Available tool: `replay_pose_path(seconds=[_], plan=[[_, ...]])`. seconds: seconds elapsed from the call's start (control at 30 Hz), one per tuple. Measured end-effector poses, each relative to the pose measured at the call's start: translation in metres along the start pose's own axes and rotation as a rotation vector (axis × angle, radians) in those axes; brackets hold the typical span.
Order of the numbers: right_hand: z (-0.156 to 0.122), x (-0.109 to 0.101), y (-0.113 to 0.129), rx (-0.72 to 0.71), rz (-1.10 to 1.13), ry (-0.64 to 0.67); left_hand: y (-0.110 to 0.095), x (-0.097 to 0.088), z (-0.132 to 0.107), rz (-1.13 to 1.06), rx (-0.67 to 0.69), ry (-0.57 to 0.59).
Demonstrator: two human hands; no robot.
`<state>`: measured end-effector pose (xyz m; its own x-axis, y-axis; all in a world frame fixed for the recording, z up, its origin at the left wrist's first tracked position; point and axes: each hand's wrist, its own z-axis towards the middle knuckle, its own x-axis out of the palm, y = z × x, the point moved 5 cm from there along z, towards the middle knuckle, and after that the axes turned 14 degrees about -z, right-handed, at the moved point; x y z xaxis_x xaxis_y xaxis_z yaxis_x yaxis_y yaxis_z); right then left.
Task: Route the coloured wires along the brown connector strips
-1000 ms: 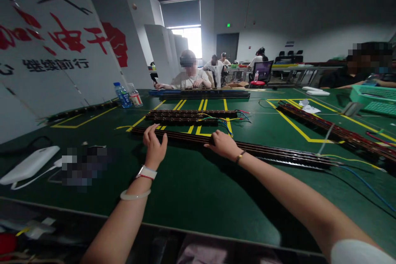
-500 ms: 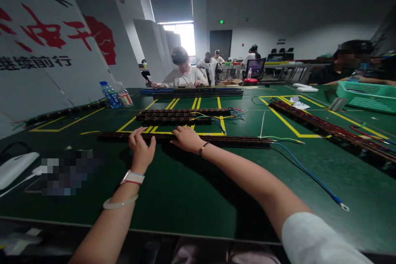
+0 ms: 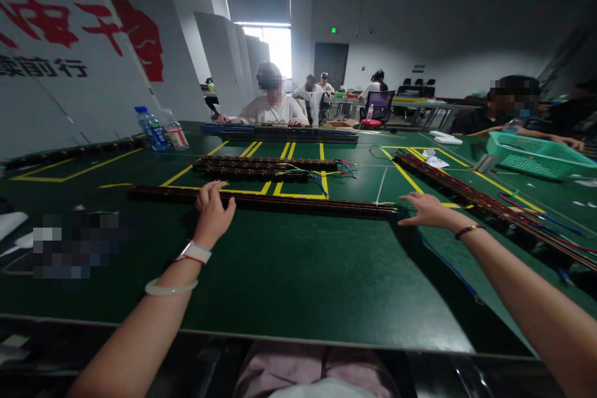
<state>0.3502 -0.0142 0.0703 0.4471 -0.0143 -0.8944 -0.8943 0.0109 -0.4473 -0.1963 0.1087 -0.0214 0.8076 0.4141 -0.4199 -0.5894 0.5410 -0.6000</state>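
A long, dark bar-shaped assembly (image 3: 298, 203) lies across the green table in front of me. My left hand (image 3: 215, 214) is at its left part, fingers reaching over the bar and thumb spread apart; whether it presses on the bar is hard to tell. At the bar's right end is my right hand (image 3: 430, 209), fingers apart, with nothing visibly held. A blue cable (image 3: 450, 266) with a ring terminal trails from that end toward me, and its upper part is partly hidden by my hand.
Shorter dark bars (image 3: 261, 169) with coloured wires lie beyond, among yellow tape lines. More wired bars (image 3: 489, 205) run along the right. Two bottles (image 3: 153, 130) stand at back left. A green basket (image 3: 536, 155) sits at right. People sit across the table and farther back.
My right hand has moved from the middle of the bar to its right end. My left hand stays at the bar's left part. The view has shifted slightly.
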Motion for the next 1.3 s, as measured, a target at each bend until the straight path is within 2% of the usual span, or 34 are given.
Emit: replay_pose_path(seconds=[0.07, 0.13, 0.23, 0.33, 0.47, 0.57, 0.63, 0.67, 0.73, 0.77, 0.83, 0.93, 1.0, 1.07, 1.2, 1.3], plan=[[-0.007, 0.013, -0.002, -0.066, 0.104, 0.082, -0.002, 0.005, -0.002, 0.016, -0.005, 0.057], [-0.008, 0.017, 0.002, -0.060, 0.155, 0.112, -0.004, 0.009, -0.003, 0.019, -0.020, 0.101], [-0.003, 0.013, 0.015, -0.036, 0.172, 0.111, -0.008, 0.012, -0.003, 0.001, -0.029, 0.110], [0.002, 0.004, 0.040, -0.046, 0.223, 0.110, -0.022, 0.015, -0.001, -0.071, -0.012, 0.101], [0.007, -0.015, 0.091, -0.010, 0.216, 0.092, -0.063, 0.026, -0.003, -0.265, -0.021, 0.174], [0.011, -0.032, 0.140, -0.041, 0.242, 0.073, -0.112, 0.037, -0.016, -0.351, -0.031, 0.272], [0.013, -0.039, 0.168, -0.054, 0.303, 0.089, -0.154, 0.049, -0.033, -0.458, -0.006, 0.484], [0.015, -0.041, 0.181, -0.065, 0.365, 0.114, -0.175, 0.056, -0.044, -0.526, 0.000, 0.635], [0.016, -0.039, 0.199, -0.090, 0.511, 0.179, -0.212, 0.073, -0.071, -0.751, -0.168, 1.106], [0.016, -0.038, 0.204, -0.105, 0.570, 0.198, -0.226, 0.079, -0.082, -0.797, -0.249, 1.272], [0.015, -0.035, 0.208, -0.125, 0.655, 0.200, -0.247, 0.089, -0.095, -0.870, -0.333, 1.466], [0.009, -0.033, 0.206, -0.143, 0.776, 0.154, -0.263, 0.109, -0.100, -0.981, -0.353, 1.587], [0.005, -0.034, 0.204, -0.148, 0.853, 0.115, -0.265, 0.120, -0.104, -1.069, -0.385, 1.665], [0.000, -0.034, 0.206, -0.161, 0.901, 0.088, -0.261, 0.126, -0.109, -1.164, -0.478, 1.747], [-0.005, -0.037, 0.218, -0.193, 0.941, 0.059, -0.242, 0.120, -0.119, -1.282, -0.717, 1.897], [-0.006, -0.040, 0.228, -0.211, 0.934, 0.032, -0.227, 0.110, -0.124, -1.272, -0.816, 2.006]])
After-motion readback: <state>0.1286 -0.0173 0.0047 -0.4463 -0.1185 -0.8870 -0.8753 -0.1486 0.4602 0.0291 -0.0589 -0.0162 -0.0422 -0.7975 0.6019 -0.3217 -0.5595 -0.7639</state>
